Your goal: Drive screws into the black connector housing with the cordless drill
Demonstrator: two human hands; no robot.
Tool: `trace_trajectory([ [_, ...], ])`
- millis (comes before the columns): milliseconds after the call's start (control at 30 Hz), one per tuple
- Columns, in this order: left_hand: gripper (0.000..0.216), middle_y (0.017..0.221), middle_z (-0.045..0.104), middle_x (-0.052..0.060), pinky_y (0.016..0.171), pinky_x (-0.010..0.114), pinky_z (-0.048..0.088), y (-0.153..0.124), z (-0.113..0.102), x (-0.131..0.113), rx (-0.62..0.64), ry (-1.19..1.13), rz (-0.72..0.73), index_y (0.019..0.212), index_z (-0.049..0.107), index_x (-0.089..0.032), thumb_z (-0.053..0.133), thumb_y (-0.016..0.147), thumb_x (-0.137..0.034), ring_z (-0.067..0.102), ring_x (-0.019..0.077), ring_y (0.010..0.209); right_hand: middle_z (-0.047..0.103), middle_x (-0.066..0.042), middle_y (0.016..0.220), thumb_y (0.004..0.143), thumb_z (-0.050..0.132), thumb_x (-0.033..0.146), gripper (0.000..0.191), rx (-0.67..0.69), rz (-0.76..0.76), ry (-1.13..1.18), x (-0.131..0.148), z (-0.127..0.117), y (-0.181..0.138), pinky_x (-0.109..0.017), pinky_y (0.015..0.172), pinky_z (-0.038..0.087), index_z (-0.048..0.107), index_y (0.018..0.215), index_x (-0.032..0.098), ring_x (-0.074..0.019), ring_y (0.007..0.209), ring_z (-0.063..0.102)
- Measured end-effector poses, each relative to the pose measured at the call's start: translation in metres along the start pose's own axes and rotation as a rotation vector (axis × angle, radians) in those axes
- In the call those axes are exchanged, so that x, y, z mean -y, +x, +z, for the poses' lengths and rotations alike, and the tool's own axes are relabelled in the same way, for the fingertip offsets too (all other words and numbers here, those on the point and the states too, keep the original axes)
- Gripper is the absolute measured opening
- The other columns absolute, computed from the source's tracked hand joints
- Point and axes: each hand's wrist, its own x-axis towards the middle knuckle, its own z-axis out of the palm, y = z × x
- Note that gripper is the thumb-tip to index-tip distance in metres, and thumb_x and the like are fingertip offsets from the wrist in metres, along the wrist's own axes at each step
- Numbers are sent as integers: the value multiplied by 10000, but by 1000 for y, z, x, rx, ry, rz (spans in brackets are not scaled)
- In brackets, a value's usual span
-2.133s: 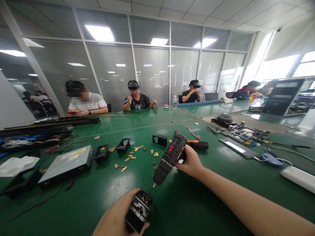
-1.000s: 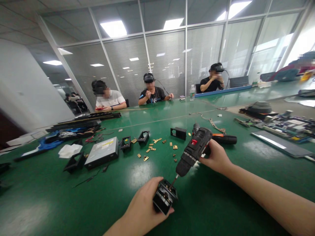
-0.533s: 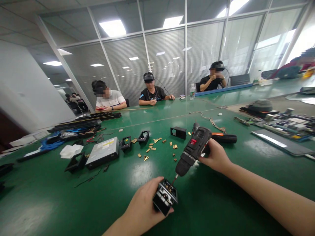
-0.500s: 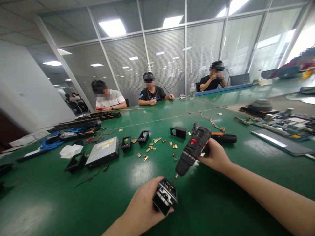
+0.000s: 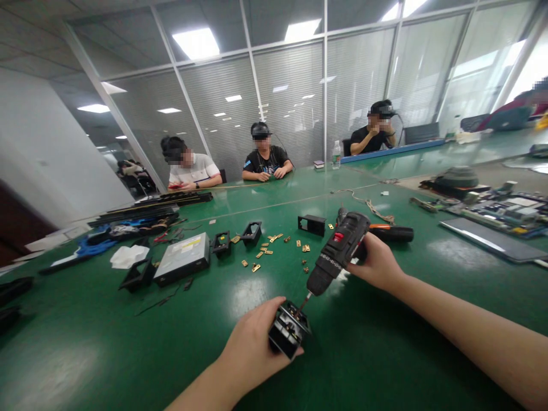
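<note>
My right hand is wrapped round the grip of a black cordless drill, which slants down to the left. The drill's long bit reaches into a black socket module with brass-coloured parts inside. My left hand clasps this module from the left, its thumb and fingers on opposite sides. Where exactly the bit's tip sits is too small to make out. Beyond the module, several small brass plates and a few screws lie scattered on the green table.
Black frames and a silver optical drive lie to the left. Behind the drill is an orange-and-black tool handle. Circuit boards and a dark flat panel are at right. Three people sit across the table.
Both hands keep their holds, with the bit still in the module. The view has shifted slightly. Across the table, the middle person's hands have come together.
</note>
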Motion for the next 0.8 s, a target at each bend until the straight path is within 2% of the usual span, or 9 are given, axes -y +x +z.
trace_trajectory([
  [267, 761, 1223, 730, 161, 942, 486, 605, 1, -2, -3, 17, 0, -27, 1322, 541, -160, 878, 673, -372, 725, 328, 1091, 660, -84, 995, 690, 755, 301, 388, 7, 18, -4, 1, 0, 0, -393, 733, 518, 581, 1023, 203, -274, 836, 637],
  [533, 670, 1234, 726, 147, 946, 487, 600, 2, -3, -4, 17, -25, -54, 1224, 580, -199, 887, 648, -350, 723, 330, 1094, 664, -89, 999, 685, 735, 306, 383, -13, 3, -19, 1, 0, 0, -399, 742, 515, 581, 1021, 206, -282, 848, 634],
  [800, 651, 1234, 722, 146, 941, 495, 599, 1, -3, -4, 7, -25, -47, 1218, 570, -202, 878, 664, -352, 722, 326, 1095, 673, -92, 1021, 687, 758, 303, 408, 6, 13, -16, 0, 0, 0, -392, 731, 527, 582, 1044, 207, -282, 855, 648],
])
